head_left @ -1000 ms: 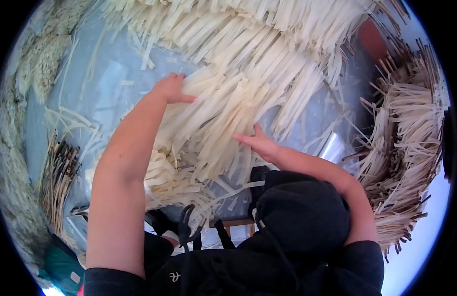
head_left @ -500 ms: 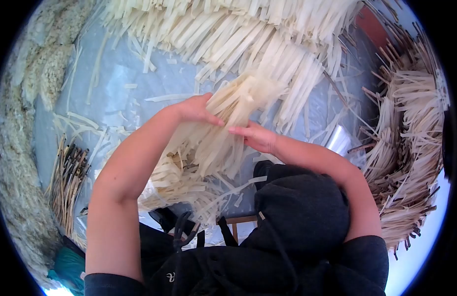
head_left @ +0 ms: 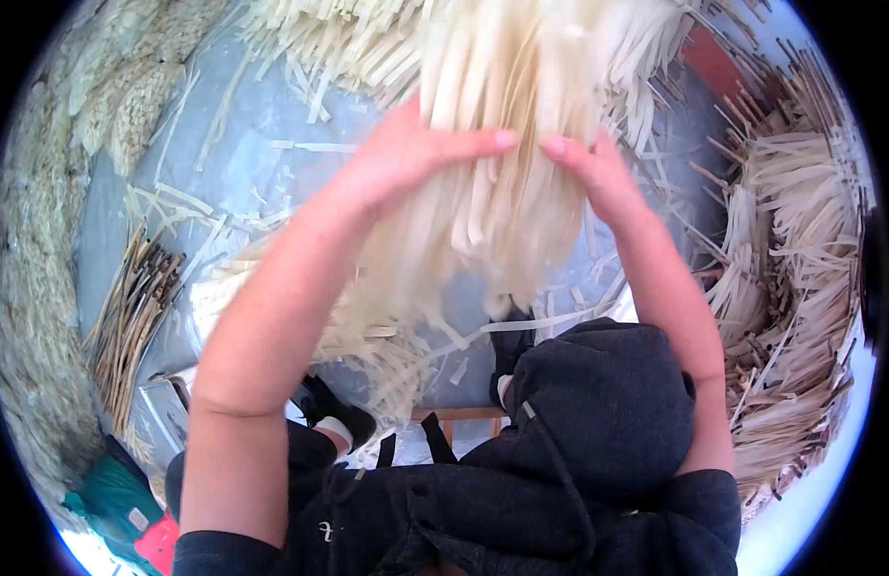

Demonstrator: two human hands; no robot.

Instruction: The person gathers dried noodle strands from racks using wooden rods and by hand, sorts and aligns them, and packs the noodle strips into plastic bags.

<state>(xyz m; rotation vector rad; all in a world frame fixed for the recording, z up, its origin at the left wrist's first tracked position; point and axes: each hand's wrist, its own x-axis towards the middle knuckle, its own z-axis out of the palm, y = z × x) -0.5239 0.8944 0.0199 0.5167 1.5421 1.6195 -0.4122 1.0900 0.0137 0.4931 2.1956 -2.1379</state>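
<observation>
A thick bundle of pale, flat, ribbon-like strips (head_left: pixel 507 206) hangs between my two hands, raised in front of me and blurred at its lower ends. My left hand (head_left: pixel 411 158) grips its left side, thumb laid across the front. On the right edge, my right hand (head_left: pixel 603 178) holds it the same way, thumb tip near the other thumb. The fingers behind the strips are mostly hidden. Below the bundle, a loose heap of similar strips (head_left: pixel 396 374) lies near my feet.
Piled pale strips (head_left: pixel 339 43) lie at the far side of a blue-grey sheet (head_left: pixel 238 130). Thin brown sticks (head_left: pixel 137 322) lie left. Strips with dark stick-like ends (head_left: pixel 795 259) line the right. A shaggy mass (head_left: pixel 36 250) borders the left; a teal item (head_left: pixel 108 499) sits lower left.
Both hands have lifted the bundle up and closer to me, and my right hand has moved right and upward. The strips now hang more upright and spread wider.
</observation>
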